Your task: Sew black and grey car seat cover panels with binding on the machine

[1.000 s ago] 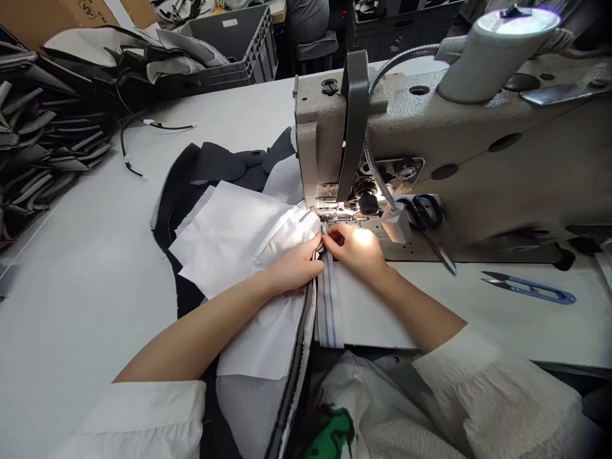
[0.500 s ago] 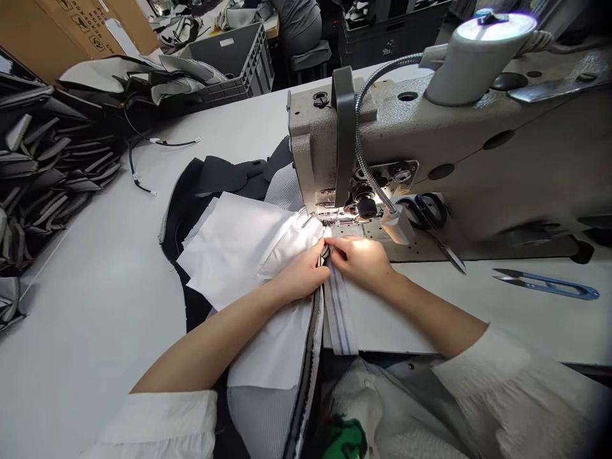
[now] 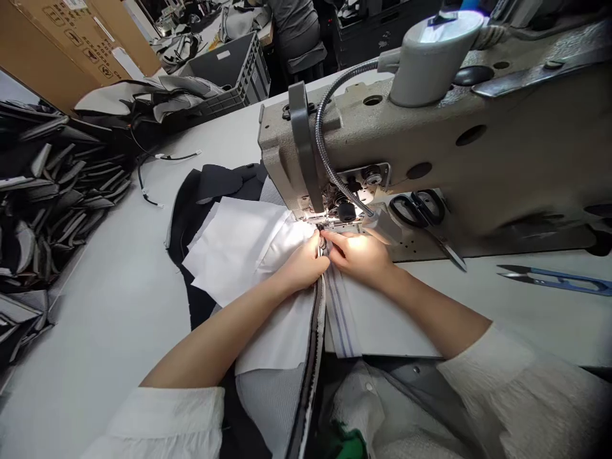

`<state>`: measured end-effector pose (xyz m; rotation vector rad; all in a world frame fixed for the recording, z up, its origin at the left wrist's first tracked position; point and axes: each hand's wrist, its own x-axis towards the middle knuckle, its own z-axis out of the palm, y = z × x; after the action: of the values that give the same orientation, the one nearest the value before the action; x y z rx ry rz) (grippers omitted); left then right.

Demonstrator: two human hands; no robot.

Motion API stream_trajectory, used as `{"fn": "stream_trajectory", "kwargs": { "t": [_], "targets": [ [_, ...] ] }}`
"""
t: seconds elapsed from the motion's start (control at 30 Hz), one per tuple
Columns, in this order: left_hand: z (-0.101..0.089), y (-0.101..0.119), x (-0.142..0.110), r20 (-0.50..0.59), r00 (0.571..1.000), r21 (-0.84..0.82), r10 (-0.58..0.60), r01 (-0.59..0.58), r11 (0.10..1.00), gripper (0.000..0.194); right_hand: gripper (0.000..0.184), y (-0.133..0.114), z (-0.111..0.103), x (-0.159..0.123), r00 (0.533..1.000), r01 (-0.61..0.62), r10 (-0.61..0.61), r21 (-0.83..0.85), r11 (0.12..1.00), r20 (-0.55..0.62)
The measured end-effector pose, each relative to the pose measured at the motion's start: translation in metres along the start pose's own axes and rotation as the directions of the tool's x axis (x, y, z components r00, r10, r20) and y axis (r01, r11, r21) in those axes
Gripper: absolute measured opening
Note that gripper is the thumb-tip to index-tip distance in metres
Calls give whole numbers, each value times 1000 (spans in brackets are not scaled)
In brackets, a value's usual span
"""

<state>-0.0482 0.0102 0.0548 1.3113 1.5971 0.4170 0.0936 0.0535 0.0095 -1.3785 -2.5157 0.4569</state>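
My left hand (image 3: 302, 262) is closed on the edge of a layered fabric piece, white sheet (image 3: 239, 245) over dark and grey panels (image 3: 270, 401), right in front of the needle area. Against it my right hand (image 3: 358, 256) pinches the same seam, fingertips nearly touching the left ones. A white strip with blue lines (image 3: 342, 315) runs from under the right fingers toward the table's front edge. The lit presser foot of the sewing machine (image 3: 315, 220) sits just beyond my fingertips. What lies exactly between the fingers is partly hidden.
Black-handled scissors (image 3: 423, 217) rest on the machine bed, and blue thread snips (image 3: 554, 279) lie on the table at right. Stacks of dark cut pieces (image 3: 62, 191) fill the left side. Behind are a grey crate (image 3: 239, 70), a cardboard box (image 3: 81, 44) and a seated person (image 3: 296, 29).
The view has shifted, so the machine appears farther left. Both hands keep hold at the seam, now slightly closer to the presser foot, and the fabric has moved a little with them.
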Motion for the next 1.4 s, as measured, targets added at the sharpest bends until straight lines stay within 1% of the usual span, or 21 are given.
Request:
{"fn": "stream_trajectory", "kwargs": {
  "t": [0.1, 0.13, 0.17, 0.2, 0.23, 0.3, 0.33, 0.37, 0.4, 0.47, 0.6, 0.7, 0.8, 0.87, 0.93, 0.97, 1.03, 1.13, 1.2, 1.27, 1.4],
  "targets": [
    [-1, -1, -4, -2, 1000, 182, 23, -22, 983, 61, 37, 3, -2, -5, 999, -33, 35, 65, 997, -33],
    [-2, -1, -7, -6, 999, 292, 48, -45, 955, 55, 35, 4, -3, -6, 998, -40, 43, 70, 997, -35],
    [-3, -2, -11, -24, 995, 431, 96, -76, 899, 47, 33, 4, -4, -7, 998, -44, 47, 68, 997, -39],
    [-3, -2, -14, -47, 985, 584, 163, -106, 805, 41, 31, 4, -4, -7, 998, -43, 46, 63, 997, -49],
    [-4, -3, -17, -59, 969, 724, 238, -123, 679, 36, 29, 4, -4, -7, 997, -38, 41, 59, 998, -58],
    [-3, -4, -21, -48, 937, 895, 345, -113, 432, 27, 19, 4, -4, -7, 998, -24, 27, 61, 998, -54],
    [-3, -4, -22, -31, 927, 929, 373, -111, 353, 24, 14, 4, -3, -6, 999, -19, 22, 68, 998, -42],
    [-2, -5, -21, -14, 919, 945, 395, -116, 305, 22, 11, 5, -2, -5, 999, -15, 17, 78, 997, -29],
    [-1, -6, -20, -7, 909, 951, 417, -123, 283, 20, 11, 5, -2, -5, 1000, -12, 14, 88, 996, -17],
    [1, -10, -18, -25, 885, 951, 466, -123, 285, 21, 12, 4, -2, -4, 1000, -15, 17, 104, 994, -15],
    [2, -20, -14, -91, 825, 939, 557, -115, 325, 37, 16, 0, -3, 0, 995, -77, 85, 153, 985, -50],
    [-1, -24, -14, -59, 801, 941, 595, -154, 300, 41, 18, -4, -2, 6, 991, -114, 125, 165, 980, -55],
    [-4, -23, -15, -39, 828, 934, 559, -168, 315, 41, 16, -7, 2, 12, 986, -139, 153, 170, 976, -71],
    [-7, -22, -15, -60, 849, 927, 526, -148, 345, 40, 16, -7, 5, 14, 980, -165, 187, 237, 957, -74],
    [-9, -21, -15, -72, 853, 922, 517, -141, 362, 38, 16, -6, 7, 14, 977, -169, 200, 309, 936, -71],
    [-9, -21, -15, -72, 851, 921, 519, -143, 363, 37, 15, -5, 8, 14, 980, -150, 183, 324, 934, -76],
    [-9, -21, -15, -69, 848, 922, 526, -148, 359, 35, 16, -3, 10, 11, 990, -60, 95, 296, 953, -107],
    [-8, -21, -14, -63, 843, 929, 535, -146, 341, 34, 22, 0, 13, 4, 981, 123, -97, 153, 981, -170],
    [-8, -21, -13, -66, 841, 935, 537, -135, 327, 34, 26, 1, 15, 0, 966, 188, -172, 71, 980, -192],
    [-10, -19, -10, -68, 843, 940, 534, -124, 316, 33, 28, 2, 17, 0, 963, 189, -177, 39, 981, -206],
    [-16, -16, -2, -49, 846, 940, 530, -140, 311, 30, 27, 2, 21, 5, 969, 119, -106, 47, 992, -223]
  ]
}}
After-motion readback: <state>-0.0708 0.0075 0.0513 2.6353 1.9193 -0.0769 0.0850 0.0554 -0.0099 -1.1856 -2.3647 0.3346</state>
